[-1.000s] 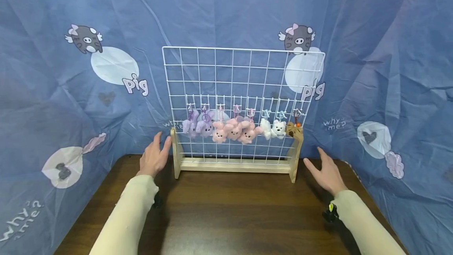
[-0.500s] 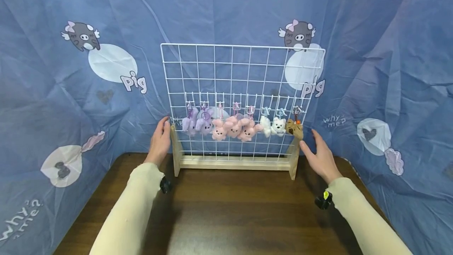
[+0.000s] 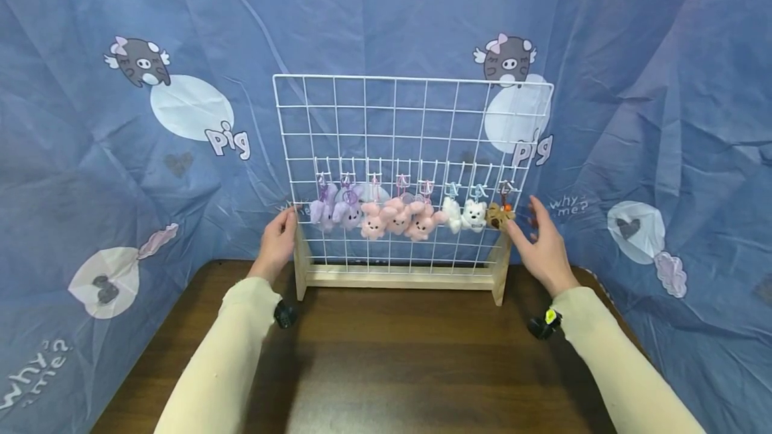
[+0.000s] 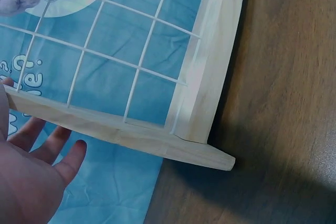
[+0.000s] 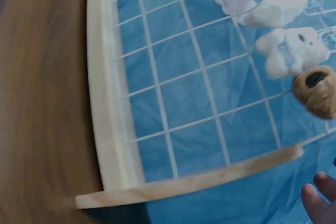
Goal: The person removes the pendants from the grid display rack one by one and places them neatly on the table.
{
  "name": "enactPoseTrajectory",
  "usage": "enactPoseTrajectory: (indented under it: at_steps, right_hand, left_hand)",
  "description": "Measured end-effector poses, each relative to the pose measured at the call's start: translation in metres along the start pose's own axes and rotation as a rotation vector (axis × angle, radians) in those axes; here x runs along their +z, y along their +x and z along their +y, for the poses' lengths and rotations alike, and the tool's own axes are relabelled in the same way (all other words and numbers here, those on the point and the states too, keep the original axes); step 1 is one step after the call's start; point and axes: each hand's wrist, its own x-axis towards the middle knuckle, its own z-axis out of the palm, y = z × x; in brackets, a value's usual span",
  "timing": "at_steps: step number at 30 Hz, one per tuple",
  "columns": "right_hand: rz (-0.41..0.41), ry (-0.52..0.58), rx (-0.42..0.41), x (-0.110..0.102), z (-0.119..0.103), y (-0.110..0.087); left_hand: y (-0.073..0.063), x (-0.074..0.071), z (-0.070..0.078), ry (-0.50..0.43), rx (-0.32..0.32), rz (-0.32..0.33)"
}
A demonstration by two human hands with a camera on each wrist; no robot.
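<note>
A white wire-mesh rack (image 3: 398, 279) on wooden feet stood upright near the rear of the brown tabletop (image 3: 386, 367), a blue printed cloth (image 3: 392, 12) behind it; a person's two hands flanked it, one at each end. The left hand (image 3: 279, 241) met the top of the left upright (image 3: 301, 266), its thumb at the wood and three fingers (image 4: 73, 162) spread loose beyond it; whether that grip pinched the timber could not be told. The right hand (image 3: 545, 250) had its grip apart, thumb close to the top of the right upright (image 3: 500, 273), contact unclear, its other fingers spread outside.

Purple plush charms (image 3: 348, 211), pink plush charms (image 3: 373, 223), white plush charms (image 3: 474, 216) and a brown plush charm (image 3: 496, 218) hung in a row from hooks on the mesh; the soft toys looked light and apt to swing. The rack seemed stiff, wide but not heavy, its bare wood unlikely to slip; the two uprights, below the charms, looked the surest holds, the thin wires likelier to flex.
</note>
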Motion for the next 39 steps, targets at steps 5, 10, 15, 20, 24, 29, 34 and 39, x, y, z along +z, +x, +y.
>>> enactPoseTrajectory:
  at_steps: [5, 10, 15, 20, 24, 29, 34, 39]
  right_hand:
    - [0.035, 0.042, -0.006, 0.0, -0.013, 0.007]
    - [0.102, 0.08, -0.002, 0.002, -0.022, 0.011]
    - [0.194, 0.084, 0.016, 0.005, -0.027, 0.011]
    - [0.221, 0.078, 0.012, 0.008, -0.027, 0.012]
    - [0.211, 0.083, 0.006, 0.008, -0.029, 0.013]
    - [0.199, 0.105, 0.004, 0.009, -0.033, 0.015]
    - [0.194, 0.151, 0.028, 0.01, -0.039, 0.017]
    - [0.202, 0.191, 0.037, 0.012, -0.046, 0.019]
  left_hand:
    - [0.002, -0.001, -0.003, -0.002, 0.015, 0.02]
    - [0.001, -0.001, -0.003, 0.002, 0.017, 0.027]
    - [0.0, 0.0, -0.003, -0.005, 0.013, 0.024]
    - [0.001, 0.0, -0.005, -0.011, 0.005, 0.024]
    - [0.002, 0.0, -0.006, -0.023, 0.006, 0.023]
    - [0.002, 0.001, -0.007, -0.022, 0.008, 0.023]
    - [0.003, 0.0, -0.008, -0.032, 0.005, 0.016]
    - [0.002, -0.001, -0.008, -0.054, 0.004, 0.01]
